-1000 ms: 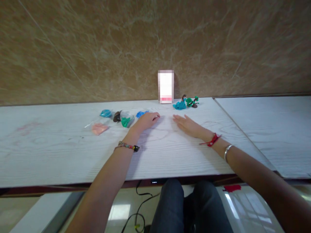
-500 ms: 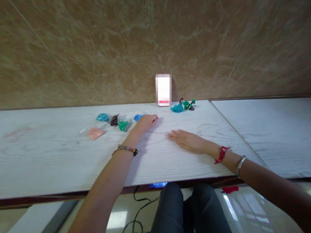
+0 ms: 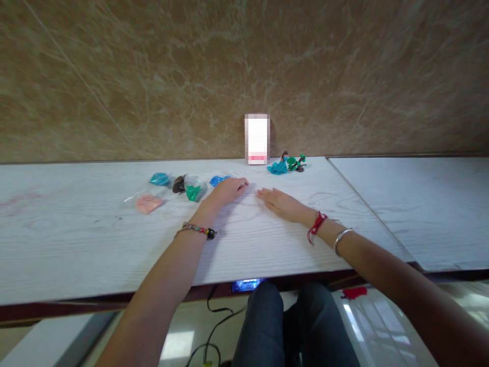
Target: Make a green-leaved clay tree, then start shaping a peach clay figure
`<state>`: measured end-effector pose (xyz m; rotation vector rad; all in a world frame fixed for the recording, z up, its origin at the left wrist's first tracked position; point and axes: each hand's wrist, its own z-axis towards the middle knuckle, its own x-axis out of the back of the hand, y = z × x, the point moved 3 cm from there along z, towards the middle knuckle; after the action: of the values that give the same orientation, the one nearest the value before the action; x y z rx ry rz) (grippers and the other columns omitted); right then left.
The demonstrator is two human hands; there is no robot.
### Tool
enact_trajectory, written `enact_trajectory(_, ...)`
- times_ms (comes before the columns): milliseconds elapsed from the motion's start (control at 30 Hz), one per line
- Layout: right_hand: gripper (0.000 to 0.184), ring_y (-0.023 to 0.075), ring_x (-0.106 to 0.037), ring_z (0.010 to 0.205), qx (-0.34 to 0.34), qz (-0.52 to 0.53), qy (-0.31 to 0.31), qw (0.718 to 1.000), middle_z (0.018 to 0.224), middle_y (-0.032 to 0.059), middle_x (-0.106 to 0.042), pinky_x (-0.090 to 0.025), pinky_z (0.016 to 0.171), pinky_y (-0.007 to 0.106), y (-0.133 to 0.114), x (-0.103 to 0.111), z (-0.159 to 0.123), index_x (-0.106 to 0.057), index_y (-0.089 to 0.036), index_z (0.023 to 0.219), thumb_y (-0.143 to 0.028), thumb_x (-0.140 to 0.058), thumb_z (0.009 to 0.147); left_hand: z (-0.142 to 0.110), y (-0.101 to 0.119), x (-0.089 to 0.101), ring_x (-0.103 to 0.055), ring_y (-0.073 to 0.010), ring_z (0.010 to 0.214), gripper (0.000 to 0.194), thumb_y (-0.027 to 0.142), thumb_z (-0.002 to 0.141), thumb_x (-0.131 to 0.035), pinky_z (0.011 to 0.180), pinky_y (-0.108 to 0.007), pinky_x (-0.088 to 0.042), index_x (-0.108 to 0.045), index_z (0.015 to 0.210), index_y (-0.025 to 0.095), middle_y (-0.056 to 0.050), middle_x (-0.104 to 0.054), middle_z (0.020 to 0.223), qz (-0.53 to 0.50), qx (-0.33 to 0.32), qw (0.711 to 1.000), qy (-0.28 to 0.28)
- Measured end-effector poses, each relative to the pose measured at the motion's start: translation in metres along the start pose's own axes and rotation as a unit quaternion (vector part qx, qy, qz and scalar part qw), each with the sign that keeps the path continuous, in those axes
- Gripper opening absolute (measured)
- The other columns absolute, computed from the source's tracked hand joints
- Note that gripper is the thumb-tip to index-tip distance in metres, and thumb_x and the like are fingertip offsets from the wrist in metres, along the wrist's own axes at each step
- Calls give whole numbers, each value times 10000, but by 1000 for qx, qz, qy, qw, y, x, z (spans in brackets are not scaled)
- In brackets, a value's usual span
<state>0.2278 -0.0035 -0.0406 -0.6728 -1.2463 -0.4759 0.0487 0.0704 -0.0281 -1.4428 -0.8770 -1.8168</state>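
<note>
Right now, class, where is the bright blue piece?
In the head view, the bright blue piece lies left of centre, partly behind the left hand and right of the bagged green lump.

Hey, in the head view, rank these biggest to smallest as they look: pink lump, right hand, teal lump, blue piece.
1. Right hand
2. Pink lump
Unranked, smaller than both: teal lump and blue piece; they look alike, and the left hand may hide part of the blue.

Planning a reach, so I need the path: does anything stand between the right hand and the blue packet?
Yes: the left hand lies between the right hand and the blue packet, hiding part of it. Whether it touches the packet, I cannot tell.
</note>
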Motion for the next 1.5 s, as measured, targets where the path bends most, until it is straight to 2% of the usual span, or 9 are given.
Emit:
enact_trajectory(100, 426, 184, -372, 1241, -30, 4, 21, 999, 1326, 92, -431, -269, 1046, 448, 1, 1, -12, -425, -157, 1272, -214, -265, 881, -1, -2, 2, -596, -168, 825, 309, 239, 841, -340, 717, -256, -420, -596, 1003, 179, -63, -662, 943, 14, 21, 1000, 10)
enact_trajectory(267, 430, 152, -301, 1280, 61, 15, -14, 998, 1372, 48, -371, -226, 1079, 386, -9, -2, -12, -396, -172, 1294, -244, -271, 889, -1, 2, 1, -599, -170, 810, 305, 252, 843, -341, 684, -252, -418, -594, 1000, 184, -63, -667, 921, 14, -2, 1000, -5)
enact_trajectory(400, 441, 189, -340, 1261, -78, 13, 3, 997, 1345, 110, -402, -238, 1064, 445, 8, 2, -15, -401, -109, 1284, -226, -251, 886, -5, -3, 3, -595, -158, 831, 288, 224, 836, -351, 717, -243, -416, -592, 989, 182, -59, -662, 949, 2, 9, 1000, 7)
enact_trajectory(600, 430, 143, -269, 1294, 56, 22, -19, 998, 1383, 35, -354, -215, 1084, 381, -10, -1, -18, -375, -191, 1306, -249, -271, 893, -1, -1, -1, -599, -165, 842, 294, 250, 841, -350, 725, -250, -422, -583, 1007, 182, -63, -660, 962, 12, 1, 1000, -1)
enact_trajectory(767, 428, 188, -339, 1260, -74, 9, -10, 997, 1350, 109, -394, -219, 1069, 446, 7, 2, -16, -406, -132, 1281, -218, -260, 888, -4, -6, 2, -594, -175, 884, 295, 235, 839, -350, 754, -260, -424, -577, 1018, 177, -72, -651, 993, 17, 20, 1000, 11)
enact_trajectory(933, 432, 138, -252, 1300, 74, 30, -19, 997, 1374, 43, -370, -215, 1084, 375, -16, -5, -16, -351, -184, 1318, -267, -279, 901, -2, 4, 2, -608, -178, 841, 295, 235, 846, -348, 709, -262, -435, -560, 1044, 179, -83, -659, 959, 40, 37, 998, -5)
enact_trajectory(1133, 434, 161, -339, 1260, -39, 13, -25, 999, 1356, 104, -389, -226, 1076, 401, 2, 5, -19, -374, -120, 1301, -248, -247, 906, -5, 5, 6, -594, -164, 902, 294, 226, 848, -350, 759, -244, -431, -566, 1040, 174, -70, -651, 1010, 26, 17, 999, -13)
enact_trajectory(1300, 432, 120, -254, 1297, 89, 31, -32, 995, 1394, 33, -336, -205, 1088, 357, -22, 2, -19, -341, -182, 1322, -256, -274, 902, -1, 5, 3, -605, -176, 860, 299, 249, 848, -351, 734, -264, -441, -560, 1052, 186, -69, -657, 989, 34, 5, 999, -16)
enact_trajectory(1500, 428, 172, -362, 1247, -66, 17, -35, 997, 1348, 109, -397, -270, 1057, 400, 1, 3, -15, -379, -135, 1297, -203, -302, 881, -3, -3, 1, -599, -169, 884, 300, 235, 839, -350, 761, -253, -435, -565, 1041, 182, -65, -656, 992, 26, 14, 1000, 1)
